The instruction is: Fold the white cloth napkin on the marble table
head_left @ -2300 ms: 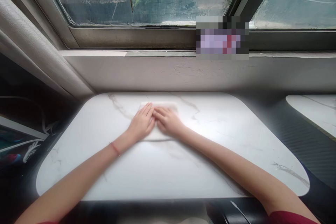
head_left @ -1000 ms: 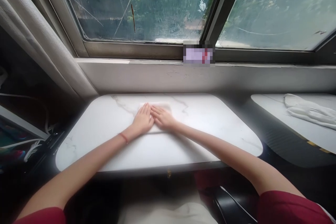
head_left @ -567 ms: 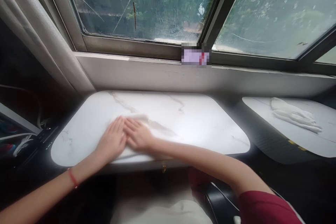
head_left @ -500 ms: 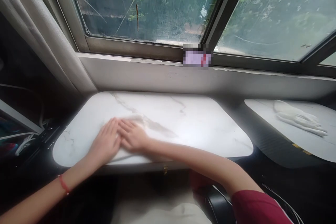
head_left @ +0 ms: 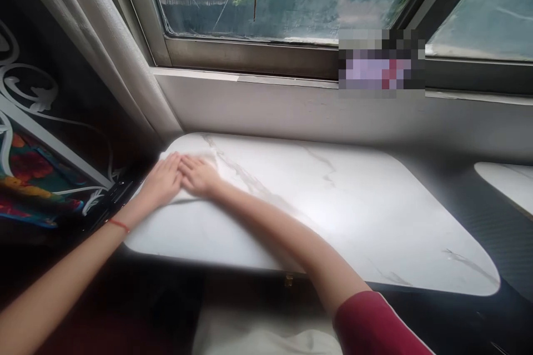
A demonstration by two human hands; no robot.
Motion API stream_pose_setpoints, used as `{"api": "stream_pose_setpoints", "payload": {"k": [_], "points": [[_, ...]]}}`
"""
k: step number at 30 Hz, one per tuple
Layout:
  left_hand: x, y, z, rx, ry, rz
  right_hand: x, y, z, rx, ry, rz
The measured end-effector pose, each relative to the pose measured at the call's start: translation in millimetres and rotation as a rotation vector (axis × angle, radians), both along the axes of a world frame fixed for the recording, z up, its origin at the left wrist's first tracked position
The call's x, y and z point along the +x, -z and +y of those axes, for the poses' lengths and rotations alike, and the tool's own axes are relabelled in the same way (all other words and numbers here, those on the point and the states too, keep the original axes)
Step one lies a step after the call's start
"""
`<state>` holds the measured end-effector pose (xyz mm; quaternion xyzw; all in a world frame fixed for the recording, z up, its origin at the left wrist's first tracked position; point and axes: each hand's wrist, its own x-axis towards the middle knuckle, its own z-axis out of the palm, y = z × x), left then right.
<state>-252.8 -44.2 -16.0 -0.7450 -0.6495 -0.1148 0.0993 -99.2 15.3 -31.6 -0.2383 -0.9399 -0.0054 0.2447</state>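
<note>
Both my hands lie flat, side by side, on a white cloth (head_left: 210,161) spread over a white marble-patterned tabletop (head_left: 353,205). My left hand (head_left: 164,178), with a red string bracelet at the wrist, rests at the tabletop's left edge with fingers stretched forward. Beside it, my right hand (head_left: 200,176) presses on the cloth, fingers extended and close to the left hand. Neither hand is gripping anything. Much of the cloth is hidden under the palms and fingers.
A window with a metal frame (head_left: 250,58) and a low wall (head_left: 270,105) stand behind the table. A pale curtain (head_left: 108,39) hangs at left, near white scrolled metalwork (head_left: 50,138) and colourful fabric (head_left: 37,188). Another white tabletop (head_left: 510,183) lies right.
My hands and the cloth have slid to the far left of the tabletop. My view has turned left, so the folded white cloth on the other tabletop is out of sight.
</note>
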Motion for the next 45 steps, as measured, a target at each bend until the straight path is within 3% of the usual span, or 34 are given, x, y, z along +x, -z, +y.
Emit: {"api": "stream_pose_setpoints", "payload": {"k": [7,12,24,30,35,41,45], "points": [[15,-3.0,76,-0.058,-0.044,-0.025,11,-10,65,-0.071,0.076,-0.069],[33,2.5,113,-0.029,-0.060,-0.072,30,-14,101,-0.102,0.085,-0.072],[43,-2.6,110,-0.082,-0.083,-0.084,34,-7,106,-0.091,0.092,-0.077],[59,-3.6,88,-0.167,-0.012,-0.088,62,-1,80,-0.056,0.084,-0.106],[108,6.1,51,-0.130,0.059,-0.096,126,6,42,-0.013,-0.001,-0.063],[180,9.4,-22,-0.049,0.233,0.001,204,5,-49,-0.048,0.055,-0.021],[202,11.0,-65,-0.016,0.394,0.013,228,0,-112,-0.123,0.126,-0.020]]}}
